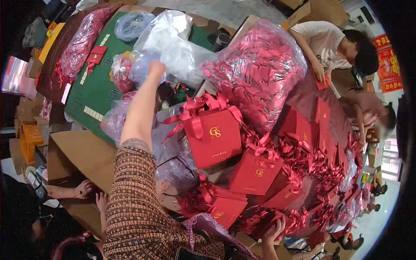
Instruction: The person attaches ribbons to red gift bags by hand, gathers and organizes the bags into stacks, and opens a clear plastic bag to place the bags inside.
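My left hand (156, 70), on an outstretched arm in a checked sleeve, is closed in a fist against a bluish clear plastic bag (141, 67); its fingertips are hidden. At the lower right, my right hand (274, 230) has its fingers curled at the edge of a dark red gift bag (256, 226) among ribbons. Between my arms stand a red gift bag with a gold monogram (214, 141) and a second, tilted one (256, 173), both with red ribbon handles. A third gift bag (227, 210) lies lower down, close to my body.
A big clear sack of red pouches (260, 69) bulks at the back centre. White plastic bags (169, 41) lie on the green table (86, 93). An open cardboard box (80, 149) and another person's hand (84, 189) are at left. Co-workers sit along the right side.
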The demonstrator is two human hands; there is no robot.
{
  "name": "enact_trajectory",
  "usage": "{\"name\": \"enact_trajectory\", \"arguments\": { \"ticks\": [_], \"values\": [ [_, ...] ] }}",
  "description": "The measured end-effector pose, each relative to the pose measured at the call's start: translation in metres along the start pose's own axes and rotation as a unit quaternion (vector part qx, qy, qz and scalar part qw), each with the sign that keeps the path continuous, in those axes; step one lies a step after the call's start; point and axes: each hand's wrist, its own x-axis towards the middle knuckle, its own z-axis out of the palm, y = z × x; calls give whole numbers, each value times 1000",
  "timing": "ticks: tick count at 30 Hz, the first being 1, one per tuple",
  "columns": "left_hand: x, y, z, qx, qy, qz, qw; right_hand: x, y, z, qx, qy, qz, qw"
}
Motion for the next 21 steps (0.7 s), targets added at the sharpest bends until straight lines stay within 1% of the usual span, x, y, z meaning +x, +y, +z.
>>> {"name": "enact_trajectory", "arguments": {
  "ticks": [1,2,3,4,6,7,8,10,11,12,13,14,15,16,18,19,21],
  "values": [
    [20,-23,30,-107,35,-26,993,0,-2,0,-8,-2,7,1000],
    [38,-46,56,-213,71,-52,973,0,-3,-1,-4,-2,9,1000],
    [21,-45,35,-185,132,-99,969,0,-3,-1,-1,0,7,1000],
    [9,-52,16,-182,133,-98,969,0,-3,-1,1,3,5,1000],
    [-8,-64,-7,-184,25,-49,981,0,-2,-2,4,7,2,1000],
    [-20,-63,2,-395,99,-85,910,0,-1,-2,2,7,1,1000],
    [-25,-69,5,-394,100,-85,910,0,-2,-1,0,7,-1,1000],
    [-55,-66,-20,-290,-13,-22,957,2,-5,-3,-1,5,1,1000],
    [-63,-61,-17,-258,9,-92,962,3,-7,-4,-4,2,2,1000],
    [-61,-67,-6,-258,8,-93,962,4,-8,-5,-3,1,1,1000],
    [-59,-74,8,-98,6,-28,995,5,-9,-6,-1,3,-3,1000],
    [-55,-81,21,65,3,38,997,6,-10,-6,0,5,-7,1000],
    [-71,-72,-6,-62,-107,-20,992,6,-10,-6,1,4,-8,1000],
    [-73,-69,-12,-63,-108,-21,992,6,-9,-6,0,0,-9,1000],
    [-71,-61,-19,-106,57,-63,991,4,-4,-6,-4,-4,-10,1000],
    [-80,-40,-43,-175,150,-126,965,1,1,-5,-10,-14,-8,1000],
    [-56,-27,-53,-180,234,-111,949,3,-1,-5,-16,-25,-5,1000]
  ]
}}
